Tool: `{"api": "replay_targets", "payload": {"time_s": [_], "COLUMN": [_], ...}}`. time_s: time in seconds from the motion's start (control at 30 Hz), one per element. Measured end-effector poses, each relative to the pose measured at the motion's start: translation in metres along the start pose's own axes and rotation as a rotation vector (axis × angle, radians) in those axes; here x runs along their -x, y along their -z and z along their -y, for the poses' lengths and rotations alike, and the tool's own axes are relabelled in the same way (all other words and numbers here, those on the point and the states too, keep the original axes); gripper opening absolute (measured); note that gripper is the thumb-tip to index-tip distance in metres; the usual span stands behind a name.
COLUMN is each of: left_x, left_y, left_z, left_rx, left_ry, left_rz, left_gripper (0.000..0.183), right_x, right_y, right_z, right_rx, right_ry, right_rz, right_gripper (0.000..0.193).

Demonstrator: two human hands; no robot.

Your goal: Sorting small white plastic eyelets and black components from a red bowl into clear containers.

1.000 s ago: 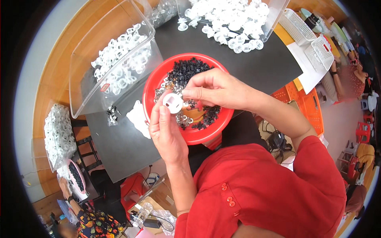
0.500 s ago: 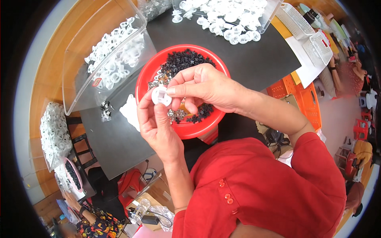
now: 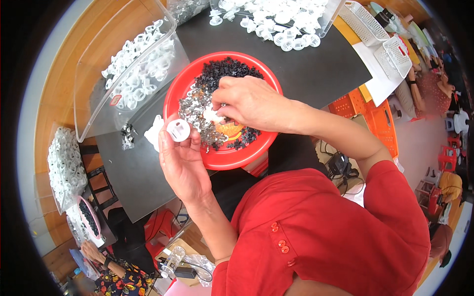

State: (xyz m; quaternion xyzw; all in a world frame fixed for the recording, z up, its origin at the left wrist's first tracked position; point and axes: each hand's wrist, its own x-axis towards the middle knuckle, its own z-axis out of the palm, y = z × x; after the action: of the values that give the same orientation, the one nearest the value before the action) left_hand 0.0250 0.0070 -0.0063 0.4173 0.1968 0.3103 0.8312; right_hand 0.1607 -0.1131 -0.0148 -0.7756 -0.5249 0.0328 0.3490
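My left hand (image 3: 183, 167) holds a round white plastic part (image 3: 178, 130) with a slot in its face, at the left rim of the red basin (image 3: 234, 162). Over the middle of that basin, my right hand (image 3: 252, 101) reaches down with fingers drawn together among small pieces. What its fingertips grip, if anything, is hidden. Small black plastic pieces (image 3: 224, 70) are heaped at the basin's far side. Shiny metal pieces (image 3: 194, 109) lie on its left and middle, beside my right fingertips.
A clear bin (image 3: 84, 106) of white parts stands at the left. Another pile of white parts (image 3: 296, 37) lies at the far edge. White baskets (image 3: 395, 56) and an orange crate (image 3: 377, 123) are to the right. A co-worker's hand (image 3: 91, 251) shows lower left.
My hands have parted. The left moved slightly left and down with the white part, its face now turned toward me. The right left the part and went down into the basin.
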Motion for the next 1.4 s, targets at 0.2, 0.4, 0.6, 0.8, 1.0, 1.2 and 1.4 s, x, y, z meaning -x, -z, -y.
{"api": "replay_targets", "payload": {"time_s": [0.2,0.4,0.6,0.8,1.0,1.2,1.4], "left_x": [0.002,0.004,0.01,0.011,0.009,0.009,0.006], "left_y": [0.005,0.002,-0.01,-0.011,-0.008,-0.008,-0.007], "left_z": [-0.002,0.004,0.018,0.019,0.016,0.01,0.014], "left_rx": [0.004,-0.219,-0.414,-0.363,-0.597,-0.447,-0.249], "left_ry": [0.042,-0.02,-0.038,-0.068,-0.206,-0.091,0.06], "left_rz": [0.098,0.054,0.053,0.079,0.14,0.29,0.379], "left_gripper": [0.03,0.027,0.012,0.009,0.008,0.009,0.018], "right_x": [-0.008,-0.011,-0.003,0.001,-0.001,-0.004,0.007], "right_y": [-0.012,0.011,0.019,0.007,0.03,0.052,0.042], "right_z": [-0.005,0.003,0.016,0.012,0.01,0.013,0.01], "right_rx": [0.043,-0.571,-1.131,-1.006,-0.465,-0.437,-0.5], "right_ry": [0.038,-0.341,-0.478,-0.291,0.091,0.221,0.115], "right_rz": [0.04,0.188,0.195,0.04,-0.03,0.136,0.077], "right_gripper": [0.011,0.02,0.022,0.017,0.012,0.014,0.013]}}
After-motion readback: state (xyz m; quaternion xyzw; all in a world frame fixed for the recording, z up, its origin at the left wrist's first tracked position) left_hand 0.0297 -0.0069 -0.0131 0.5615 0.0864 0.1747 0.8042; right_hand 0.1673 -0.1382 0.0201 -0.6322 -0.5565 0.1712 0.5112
